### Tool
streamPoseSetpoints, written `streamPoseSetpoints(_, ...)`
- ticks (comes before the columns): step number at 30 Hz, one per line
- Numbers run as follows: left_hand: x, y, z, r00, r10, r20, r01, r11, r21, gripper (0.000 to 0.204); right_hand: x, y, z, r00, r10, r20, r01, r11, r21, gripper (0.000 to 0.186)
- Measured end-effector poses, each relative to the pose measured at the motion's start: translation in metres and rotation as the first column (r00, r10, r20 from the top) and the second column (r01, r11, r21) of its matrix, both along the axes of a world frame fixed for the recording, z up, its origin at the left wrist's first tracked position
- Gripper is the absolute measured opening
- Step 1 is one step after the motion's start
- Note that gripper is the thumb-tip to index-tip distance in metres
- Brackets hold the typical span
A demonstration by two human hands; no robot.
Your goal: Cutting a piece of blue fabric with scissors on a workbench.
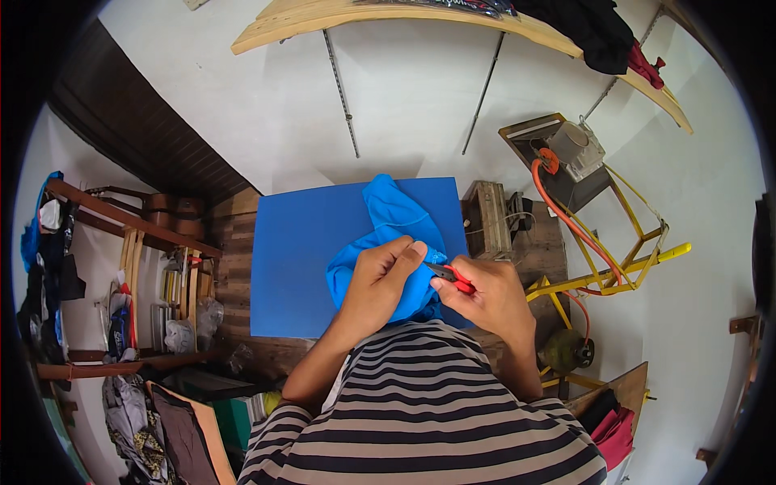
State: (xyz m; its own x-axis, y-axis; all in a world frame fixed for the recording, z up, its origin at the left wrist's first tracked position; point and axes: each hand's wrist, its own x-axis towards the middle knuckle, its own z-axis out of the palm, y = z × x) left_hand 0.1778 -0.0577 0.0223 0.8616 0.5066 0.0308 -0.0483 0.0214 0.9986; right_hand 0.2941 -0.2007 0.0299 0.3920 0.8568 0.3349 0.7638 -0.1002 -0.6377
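Note:
A bright blue garment (396,212) lies bunched on the blue tabletop (295,250), one narrow part stretching toward the far edge. My left hand (378,279) is closed in a pinch on the garment's cloth, thumb on top. Just right of it, my right hand (491,297) grips a small cutting tool with red handles and dark blades, which looks like thread snips (460,280). The blade tips point left at the cloth beside my left thumb. Whether the blades touch the cloth is too small to tell.
A wooden crate (488,220) stands right of the table, near a yellow metal frame (638,263) with an orange hose (558,200). At left are wooden shelves (133,212) with bags and clothes. A wooden wall shelf (307,18) holding dark clothing runs above the far side.

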Motion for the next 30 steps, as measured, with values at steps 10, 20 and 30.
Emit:
streamPoseSetpoints(10, 0.0016, -0.0031, -0.0006, 1.0, -0.005, 0.015, 0.005, 1.0, 0.004, 0.036, -0.0012, -0.0028, -0.0006, 0.999, -0.046, 0.005, 0.046, 0.999, -0.015, 0.032)
streamPoseSetpoints(20, 0.0012, -0.0059, 0.0027, 0.999, -0.035, -0.034, 0.035, 0.999, 0.007, 0.034, 0.0012, -0.0056, 0.0001, 0.999, -0.039, 0.025, 0.039, 0.999, 0.0, 0.033)
streamPoseSetpoints(30, 0.0026, -0.0045, 0.0015, 0.999, -0.035, -0.006, 0.035, 0.997, -0.069, 0.033, -0.0003, -0.0052, -0.004, 0.998, 0.029, 0.049, -0.032, 0.997, 0.072, 0.029)
